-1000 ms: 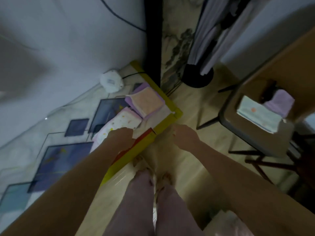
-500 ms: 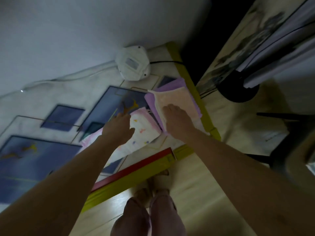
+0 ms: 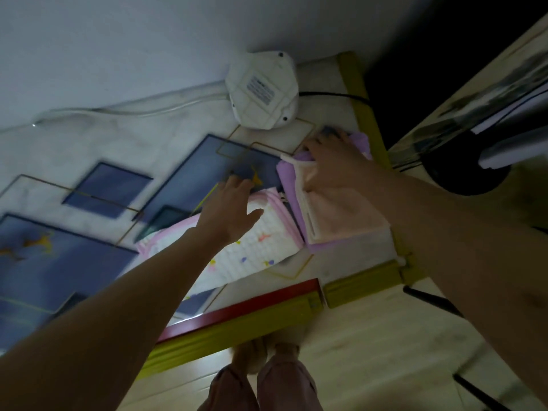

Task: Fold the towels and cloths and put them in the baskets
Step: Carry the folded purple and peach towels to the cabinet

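The left hand (image 3: pixel 229 207) hovers flat, fingers spread and relaxed, over the folded white quilted cloth with pink edging and coloured specks (image 3: pixel 252 247) on the patterned play mat (image 3: pixel 118 149). Just beside it, the right hand (image 3: pixel 335 161) grips the far end of the folded peach towel (image 3: pixel 341 218) stacked on a folded lilac towel (image 3: pixel 289 179).
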Motion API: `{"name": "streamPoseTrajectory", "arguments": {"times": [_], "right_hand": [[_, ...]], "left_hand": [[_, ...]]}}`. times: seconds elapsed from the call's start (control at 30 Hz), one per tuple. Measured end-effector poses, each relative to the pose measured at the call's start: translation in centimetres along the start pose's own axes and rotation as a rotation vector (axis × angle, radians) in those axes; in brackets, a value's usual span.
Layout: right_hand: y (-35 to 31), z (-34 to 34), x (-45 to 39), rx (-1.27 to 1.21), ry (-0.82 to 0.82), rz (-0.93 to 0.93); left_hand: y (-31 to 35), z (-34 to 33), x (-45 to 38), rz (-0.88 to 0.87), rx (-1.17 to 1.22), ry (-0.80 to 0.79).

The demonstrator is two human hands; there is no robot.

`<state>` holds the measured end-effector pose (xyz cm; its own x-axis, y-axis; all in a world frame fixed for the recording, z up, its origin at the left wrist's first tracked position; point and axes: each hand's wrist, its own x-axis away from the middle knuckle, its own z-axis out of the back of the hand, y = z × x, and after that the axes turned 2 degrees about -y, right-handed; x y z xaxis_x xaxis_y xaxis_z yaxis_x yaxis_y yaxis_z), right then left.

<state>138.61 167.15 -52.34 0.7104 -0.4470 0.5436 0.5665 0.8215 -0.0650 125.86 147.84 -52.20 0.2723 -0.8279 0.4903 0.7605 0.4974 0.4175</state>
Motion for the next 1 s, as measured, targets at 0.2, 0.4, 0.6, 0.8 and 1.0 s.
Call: {"name": "streamPoseTrajectory", "arguments": {"times": [0.2,0.4,0.6,0.8,1.0], "right_hand": [[0.6,-0.1,2.4,-0.15,-0.083,-0.092],[1.9,-1.3,7.7,-0.509,-0.015,-0.165],[3.0,2.7,13.3,-1.008,0.023,-0.22],[4.2,3.8,14.5,-1.172,0.066,-0.33],[3.4,2.2,16.5,-1.265,-0.141,-0.311]], "left_hand": [[0.8,-0.3,-0.8,-0.048,-0.036,-0.058],[4.2,0.4,-0.3,-0.056,0.258,-0.023],[8.9,0.7,0.7,-0.018,0.734,-0.392],[10.2,0.8,0.5,0.069,0.872,-0.369],[8.3,2.2,1.9,0.135,0.9,-0.339]]}}
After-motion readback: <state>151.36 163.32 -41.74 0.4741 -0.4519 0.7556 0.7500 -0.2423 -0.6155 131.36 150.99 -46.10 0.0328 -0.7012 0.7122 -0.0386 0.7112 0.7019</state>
